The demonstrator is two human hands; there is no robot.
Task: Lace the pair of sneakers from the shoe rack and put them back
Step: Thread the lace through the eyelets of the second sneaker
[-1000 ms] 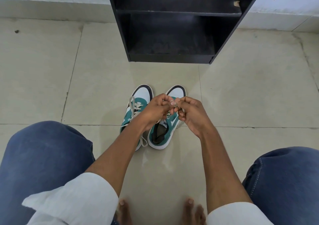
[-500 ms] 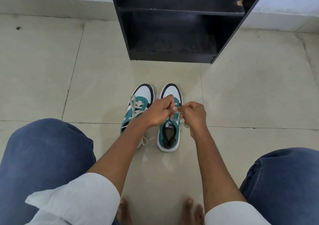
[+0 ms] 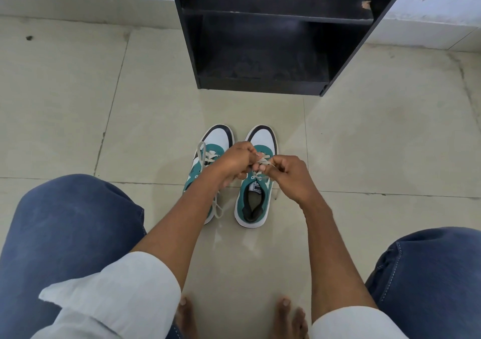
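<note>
From the head view, my left hand [image 3: 238,160] and right hand [image 3: 287,173] meet over the right sneaker [image 3: 256,180], which stands on the floor [image 3: 364,156] just beside the left sneaker [image 3: 208,156], between my knees and the rack [image 3: 273,83]. Both hands are curled nearly closed, each pinching a run of the lace [image 3: 264,162] where it crosses above the upper eyelets; the exact fingertip contact is hidden behind my knuckles.

I judge I'm tying off or snugging the last crossing on this shoe. To do it well I'd keep both ends evenly tensioned, pull outward and slightly toward the heel so the crossings seat flat, and hold the shoe from sliding on the smooth tile. A loose end trails down the shoe's right side onto the floor; I'd gather it before forming the knot.

The right sneaker's long axis runs away from me, toe toward the rack, heel opening toward my feet, almost square to the rack's front. The left sneaker lies nearly parallel, its toe tipped slightly to the right, lace already threaded with a loop hanging by its heel.
</note>
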